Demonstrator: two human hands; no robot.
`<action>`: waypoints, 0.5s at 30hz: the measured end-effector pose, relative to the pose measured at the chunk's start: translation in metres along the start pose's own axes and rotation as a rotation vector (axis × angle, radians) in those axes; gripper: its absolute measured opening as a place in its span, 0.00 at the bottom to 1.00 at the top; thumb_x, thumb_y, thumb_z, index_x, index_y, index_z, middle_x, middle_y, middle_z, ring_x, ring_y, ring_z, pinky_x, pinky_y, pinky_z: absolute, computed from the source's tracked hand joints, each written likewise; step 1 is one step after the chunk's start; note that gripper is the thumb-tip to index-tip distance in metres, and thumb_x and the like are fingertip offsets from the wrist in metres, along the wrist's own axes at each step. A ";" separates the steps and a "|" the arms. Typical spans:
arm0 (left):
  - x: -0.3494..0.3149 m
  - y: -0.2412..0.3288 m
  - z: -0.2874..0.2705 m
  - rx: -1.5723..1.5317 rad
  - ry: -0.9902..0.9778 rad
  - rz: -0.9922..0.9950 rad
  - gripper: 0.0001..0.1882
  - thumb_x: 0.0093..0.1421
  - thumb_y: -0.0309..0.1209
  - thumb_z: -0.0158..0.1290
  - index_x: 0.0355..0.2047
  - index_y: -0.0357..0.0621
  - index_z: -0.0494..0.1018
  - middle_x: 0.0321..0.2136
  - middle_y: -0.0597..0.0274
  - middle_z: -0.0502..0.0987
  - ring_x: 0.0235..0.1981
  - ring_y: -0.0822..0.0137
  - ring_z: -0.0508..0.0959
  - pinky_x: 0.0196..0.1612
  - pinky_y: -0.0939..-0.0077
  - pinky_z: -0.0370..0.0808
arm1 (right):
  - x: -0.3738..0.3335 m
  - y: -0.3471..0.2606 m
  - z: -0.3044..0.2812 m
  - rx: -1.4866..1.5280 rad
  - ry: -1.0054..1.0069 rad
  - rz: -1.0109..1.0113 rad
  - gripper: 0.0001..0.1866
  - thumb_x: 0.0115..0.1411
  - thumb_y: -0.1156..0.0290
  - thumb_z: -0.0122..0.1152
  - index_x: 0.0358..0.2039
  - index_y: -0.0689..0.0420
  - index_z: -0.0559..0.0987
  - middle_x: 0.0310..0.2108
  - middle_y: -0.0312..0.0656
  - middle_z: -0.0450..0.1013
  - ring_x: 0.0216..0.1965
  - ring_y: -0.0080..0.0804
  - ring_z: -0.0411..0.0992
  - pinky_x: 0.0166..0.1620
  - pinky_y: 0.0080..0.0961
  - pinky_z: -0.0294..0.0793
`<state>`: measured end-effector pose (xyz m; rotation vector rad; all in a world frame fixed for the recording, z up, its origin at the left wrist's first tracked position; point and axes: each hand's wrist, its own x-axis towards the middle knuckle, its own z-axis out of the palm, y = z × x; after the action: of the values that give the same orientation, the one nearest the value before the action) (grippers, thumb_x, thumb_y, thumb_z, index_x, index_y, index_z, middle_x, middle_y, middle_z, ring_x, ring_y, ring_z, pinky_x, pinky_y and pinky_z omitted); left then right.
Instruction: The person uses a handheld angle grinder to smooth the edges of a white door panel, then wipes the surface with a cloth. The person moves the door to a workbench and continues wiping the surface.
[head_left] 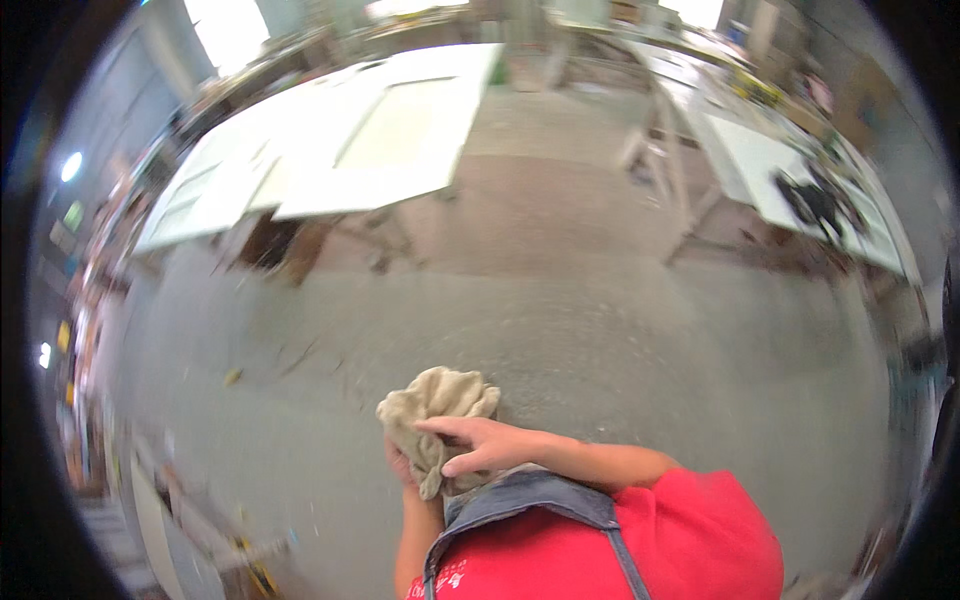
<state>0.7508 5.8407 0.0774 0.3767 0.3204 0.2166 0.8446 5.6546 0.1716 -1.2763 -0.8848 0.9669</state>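
Observation:
A crumpled bundle of beige cloth work gloves (pixel 438 400) is in front of my body, with a finger-like piece dangling on its near side. My left hand (pixel 397 464) is closed on it from the left and below, most of its fingers hidden by the fabric. Reaching across from the right, my right hand (pixel 485 443) lies against the near side of the bundle, index finger and thumb curved around the cloth. A grey-blue apron (pixel 530 492) over my red shirt comes up close behind both hands.
Large white panels (pixel 370 140) rest on supports at the back left. Another worktable (pixel 745 160) stands at the right, with a dark tool-like object (pixel 820 203) on it. Grey concrete floor (pixel 300 420) lies between them. Boards and a frame (pixel 200 530) stand at the lower left.

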 end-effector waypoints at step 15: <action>0.407 -0.071 0.280 0.161 -0.405 -0.449 0.31 0.75 0.49 0.42 0.68 0.40 0.67 0.64 0.49 0.72 0.64 0.53 0.74 0.69 0.53 0.71 | -0.118 0.026 -0.283 0.480 1.479 0.120 0.27 0.64 0.69 0.65 0.62 0.63 0.75 0.50 0.47 0.81 0.47 0.35 0.81 0.49 0.31 0.81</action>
<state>1.2353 5.7934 0.1879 0.4860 0.0167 -0.3254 1.0635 5.4449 0.1186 -1.2095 0.5494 0.0973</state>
